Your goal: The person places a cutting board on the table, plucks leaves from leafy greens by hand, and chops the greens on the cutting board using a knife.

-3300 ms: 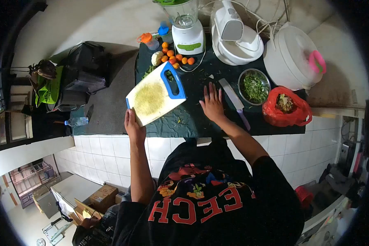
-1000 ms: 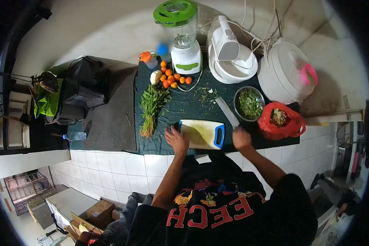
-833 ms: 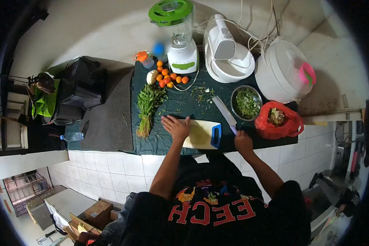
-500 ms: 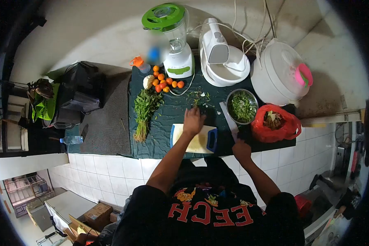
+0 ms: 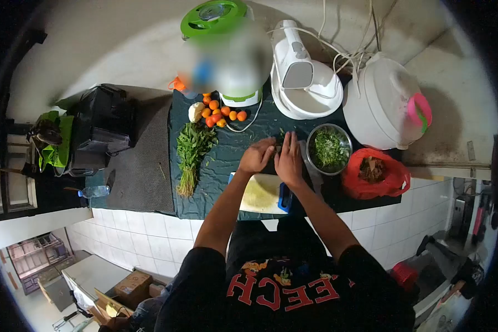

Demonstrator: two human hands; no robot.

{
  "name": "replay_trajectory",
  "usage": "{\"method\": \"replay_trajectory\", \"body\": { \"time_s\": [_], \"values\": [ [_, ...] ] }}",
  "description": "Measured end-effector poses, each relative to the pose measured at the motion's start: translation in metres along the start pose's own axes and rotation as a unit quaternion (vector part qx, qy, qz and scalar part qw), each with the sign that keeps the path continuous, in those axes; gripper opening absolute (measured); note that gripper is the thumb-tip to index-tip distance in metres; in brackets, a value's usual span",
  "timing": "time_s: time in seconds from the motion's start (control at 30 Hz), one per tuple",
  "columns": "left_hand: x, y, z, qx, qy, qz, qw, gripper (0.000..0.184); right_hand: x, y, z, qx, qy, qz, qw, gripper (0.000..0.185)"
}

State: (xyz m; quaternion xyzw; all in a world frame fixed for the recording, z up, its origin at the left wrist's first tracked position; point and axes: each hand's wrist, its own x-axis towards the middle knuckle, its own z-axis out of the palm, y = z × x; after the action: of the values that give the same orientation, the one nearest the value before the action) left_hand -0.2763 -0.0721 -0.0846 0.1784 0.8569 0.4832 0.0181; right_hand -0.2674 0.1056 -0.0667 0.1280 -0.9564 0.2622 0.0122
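Over the dark green cloth point(image 5: 210, 188), just beyond the cutting board point(image 5: 260, 193), my two hands are close together. My left hand point(image 5: 257, 156) is cupped inward, with its fingers apart from the thumb. My right hand point(image 5: 289, 159) lies flat with its fingers stretched forward. A few green scraps point(image 5: 282, 133) show at the fingertips; anything between the palms is hidden. The knife point(image 5: 314, 172) lies right of my right hand, partly covered by the arm. A metal bowl of chopped greens point(image 5: 330, 149) stands beside it.
Leafy greens point(image 5: 193, 155) and small orange fruits point(image 5: 225, 112) lie at the left. Behind stand a blender point(image 5: 240, 98), partly blurred, a white stand mixer point(image 5: 299, 72) and a large white lidded tub point(image 5: 379, 105). A red plastic bag point(image 5: 365, 185) sits at the right.
My right hand has let go of the knife and moved left beside my left hand. My left hand has turned inward. The scattered green scraps are now mostly gathered or hidden at the hands.
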Motion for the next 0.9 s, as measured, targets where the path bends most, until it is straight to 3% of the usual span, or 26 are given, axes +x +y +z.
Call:
{"method": "replay_trajectory", "body": {
  "time_s": [0.03, 0.1, 0.13, 0.23, 0.27, 0.3, 0.37, 0.43, 0.53, 0.57, 0.63, 0.7, 0.73, 0.77, 0.8, 0.83, 0.9],
  "values": [
    [-0.003, 0.01, -0.006, 0.001, -0.004, -0.004, 1.0, 0.039, 0.006, -0.001, 0.004, -0.022, 0.01, -0.019, 1.0, 0.08],
    [-0.003, 0.014, -0.014, 0.13, 0.179, -0.06, 0.973, 0.043, 0.018, 0.002, 0.012, -0.017, 0.031, -0.039, 0.999, 0.081],
    [-0.005, 0.004, -0.004, 0.241, 0.226, -0.105, 0.938, 0.051, 0.024, 0.004, 0.016, -0.031, 0.042, -0.041, 0.998, 0.08],
    [-0.012, -0.014, 0.019, 0.264, 0.186, -0.13, 0.937, 0.059, 0.038, 0.01, 0.02, -0.055, 0.025, -0.066, 0.996, 0.075],
    [-0.011, -0.012, 0.02, 0.149, 0.158, -0.109, 0.97, 0.058, 0.04, 0.013, 0.023, -0.062, 0.005, -0.087, 0.994, 0.073],
    [-0.011, -0.009, 0.021, 0.149, 0.158, -0.111, 0.97, 0.058, 0.038, 0.013, 0.026, -0.062, 0.003, -0.087, 0.994, 0.073],
    [-0.011, 0.004, 0.021, -0.03, 0.121, -0.074, 0.989, 0.054, 0.036, 0.018, 0.032, 0.035, -0.037, -0.181, 0.982, 0.068],
    [-0.014, 0.016, 0.011, -0.069, 0.156, -0.081, 0.982, 0.051, 0.039, 0.024, 0.029, 0.071, -0.057, -0.186, 0.978, 0.068],
    [-0.029, 0.008, -0.003, 0.154, 0.201, -0.124, 0.959, 0.057, 0.036, 0.019, -0.002, 0.03, -0.015, -0.16, 0.987, 0.08],
    [-0.033, 0.001, 0.0, 0.154, 0.2, -0.124, 0.96, 0.057, 0.032, 0.017, -0.002, 0.031, -0.015, -0.159, 0.987, 0.08],
    [-0.039, -0.013, 0.006, 0.32, 0.157, -0.145, 0.923, 0.065, 0.028, 0.014, -0.002, -0.033, -0.039, -0.133, 0.99, 0.086],
    [-0.035, -0.012, 0.011, 0.333, 0.135, -0.143, 0.922, 0.067, 0.029, 0.008, 0.011, -0.041, -0.043, -0.147, 0.987, 0.088],
    [-0.032, -0.011, 0.011, 0.139, 0.115, -0.122, 0.976, 0.066, 0.032, 0.006, 0.019, -0.019, -0.032, -0.175, 0.984, 0.087],
    [-0.028, -0.007, 0.01, -0.06, 0.091, -0.093, 0.99, 0.065, 0.036, 0.006, 0.031, 0.004, -0.02, -0.203, 0.979, 0.086],
    [-0.023, 0.007, 0.014, -0.171, 0.12, -0.116, 0.971, 0.06, 0.043, 0.005, 0.042, -0.016, -0.048, -0.201, 0.978, 0.082],
    [-0.021, 0.015, 0.009, -0.172, 0.123, -0.116, 0.971, 0.06, 0.043, 0.012, 0.047, -0.017, -0.049, -0.204, 0.978, 0.082],
    [-0.019, 0.025, 0.002, -0.141, 0.222, -0.117, 0.958, 0.055, 0.041, 0.014, 0.03, 0.121, -0.091, -0.168, 0.974, 0.079]
  ]
}}
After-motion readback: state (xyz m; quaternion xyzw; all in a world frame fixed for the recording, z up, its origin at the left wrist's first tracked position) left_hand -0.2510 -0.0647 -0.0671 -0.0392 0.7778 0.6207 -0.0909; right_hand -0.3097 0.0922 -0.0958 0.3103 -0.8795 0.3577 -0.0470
